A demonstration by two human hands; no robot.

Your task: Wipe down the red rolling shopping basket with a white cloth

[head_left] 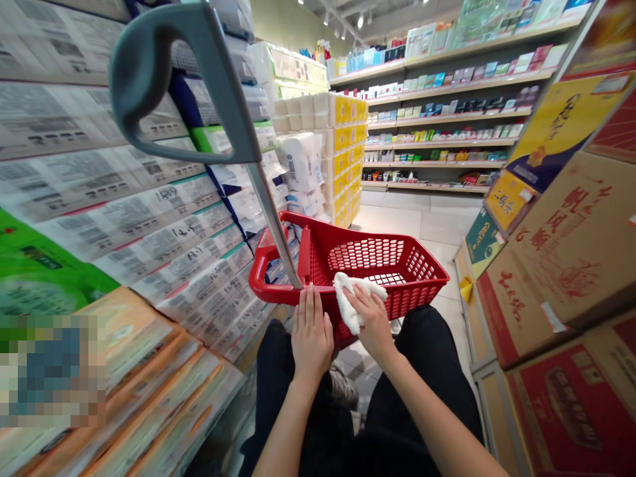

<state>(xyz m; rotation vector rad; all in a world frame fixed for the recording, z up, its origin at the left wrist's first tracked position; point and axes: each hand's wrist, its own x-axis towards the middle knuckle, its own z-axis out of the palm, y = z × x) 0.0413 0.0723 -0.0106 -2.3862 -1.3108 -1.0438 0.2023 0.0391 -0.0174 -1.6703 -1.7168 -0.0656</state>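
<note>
In front of my knees stands a red plastic shopping basket (422, 265) with perforated walls. A metal pole with a grey handle (228, 106) rises from its left end and leans to the upper left. My left hand (312, 331) lies flat against the near side of the basket by the foot of the pole, fingers stretched out together. Under my right hand (372, 318) is a white cloth (348, 311), pressed on the basket's near rim and hanging down its outer side. The fingers of that hand rest over the cloth.
Stacked wrapped paper packs (183, 232) rise close on the left, with orange packs (163, 377) lower down. Cardboard cartons (566, 252) line the right side. Yellow-and-white tissue packs (348, 146) stand behind the basket. Farther back, shelves (447, 112) carry many small boxes above a tiled floor (422, 215).
</note>
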